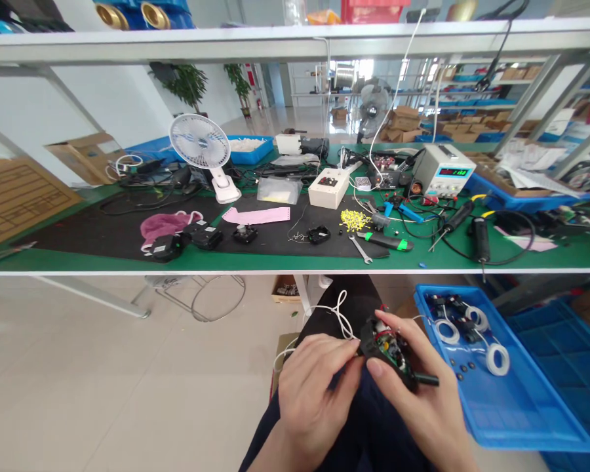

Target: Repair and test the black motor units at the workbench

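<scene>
Above my lap, my right hand [415, 387] grips an open black plastic housing [392, 347] between thumb and fingers. A green circuit board, thin red wires and a small yellow part show inside it, and a black stub sticks out at its lower right. My left hand [317, 387] is closed in a pinch at the housing's left edge. Its fingertips hide what they hold. A white cable [341, 314] loops just behind my left hand; I cannot tell where it joins the housing.
Right of my lap is a blue tray [521, 406] with coiled white cables and black parts. On the bench lie a wrench [360, 249], a utility knife [386, 242], yellow terminals [354, 220], black housings [204, 234] and electric screwdrivers [480, 239]. A white fan [200, 142] and power supply [442, 169] stand behind.
</scene>
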The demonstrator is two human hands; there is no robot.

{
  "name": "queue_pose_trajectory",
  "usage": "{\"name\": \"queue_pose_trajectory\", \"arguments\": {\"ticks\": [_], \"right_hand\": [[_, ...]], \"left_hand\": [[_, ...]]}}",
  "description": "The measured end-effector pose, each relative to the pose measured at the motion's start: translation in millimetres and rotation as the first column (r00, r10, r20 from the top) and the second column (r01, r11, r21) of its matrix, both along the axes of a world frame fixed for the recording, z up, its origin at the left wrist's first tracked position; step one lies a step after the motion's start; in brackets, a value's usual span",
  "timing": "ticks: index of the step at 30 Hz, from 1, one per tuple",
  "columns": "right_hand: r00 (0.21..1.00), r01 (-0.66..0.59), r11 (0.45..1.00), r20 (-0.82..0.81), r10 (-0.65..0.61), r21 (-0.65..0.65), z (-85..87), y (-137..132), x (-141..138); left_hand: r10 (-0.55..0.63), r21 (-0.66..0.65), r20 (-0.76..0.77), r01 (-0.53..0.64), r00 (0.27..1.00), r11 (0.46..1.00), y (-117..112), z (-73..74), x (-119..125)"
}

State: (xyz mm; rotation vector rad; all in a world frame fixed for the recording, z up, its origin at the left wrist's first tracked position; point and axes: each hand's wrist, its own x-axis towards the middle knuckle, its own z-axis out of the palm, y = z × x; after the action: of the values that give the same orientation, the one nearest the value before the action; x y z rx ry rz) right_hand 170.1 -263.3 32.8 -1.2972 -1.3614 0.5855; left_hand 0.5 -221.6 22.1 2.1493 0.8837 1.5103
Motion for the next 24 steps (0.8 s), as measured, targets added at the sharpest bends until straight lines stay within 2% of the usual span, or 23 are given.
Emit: {"name": "queue_pose_trajectory", "arguments": {"ticks": [2,4,6,9,12,16,18,19,21,24], "right_hand": [[1.0,0.005,1.0,0.019,-0.006,0.031,3.8,-2.1,-0.8],[0.999,0.006,0.998,0.038,-0.008,0.056,6.4,-3.7,-1.3],[0.998,0.009,0.997,0.066,-0.014,0.082,7.2,-4.5,-2.0],[0.993,0.013,0.995,0.116,-0.025,0.097,7.1,-4.4,-3.5],[0.986,0.026,0.994,0.161,-0.043,0.105,8.0,-3.3,-5.5],[0.981,0.028,0.992,0.188,-0.052,0.125,10.1,-1.6,-8.0],[0.986,0.009,0.993,0.164,-0.029,0.116,10.4,-1.8,-8.7],[0.989,0.006,0.994,0.147,-0.023,0.113,10.4,-2.4,-8.9],[0.992,0.016,0.993,0.119,-0.029,0.113,10.1,-4.2,-9.0],[0.994,0.038,0.994,0.098,-0.048,0.1,10.1,-7.1,-8.0]], "left_hand": [[-0.084,-0.187,0.015,0.085,0.996,0.979,0.0,0.1,-4.4],[-0.171,-0.357,0.026,0.169,0.985,0.919,1.0,-0.5,-8.8],[-0.221,-0.433,0.055,0.223,0.974,0.874,2.6,-2.1,-11.3],[-0.203,-0.425,0.104,0.228,0.974,0.876,3.9,-5.3,-10.0],[-0.135,-0.352,0.109,0.166,0.985,0.921,2.1,-7.4,-5.5],[-0.002,-0.082,0.038,0.005,0.999,0.997,-2.5,-8.3,-1.0],[0.064,0.042,0.024,-0.065,0.998,0.997,-4.3,-7.8,-0.5],[0.075,0.058,0.029,-0.076,0.997,0.995,-4.9,-7.1,-0.7],[0.047,-0.016,0.028,-0.047,0.998,0.999,-5.3,-4.9,-1.9],[-0.058,-0.201,0.015,0.06,0.998,0.978,-4.3,-1.0,-4.3]]}}
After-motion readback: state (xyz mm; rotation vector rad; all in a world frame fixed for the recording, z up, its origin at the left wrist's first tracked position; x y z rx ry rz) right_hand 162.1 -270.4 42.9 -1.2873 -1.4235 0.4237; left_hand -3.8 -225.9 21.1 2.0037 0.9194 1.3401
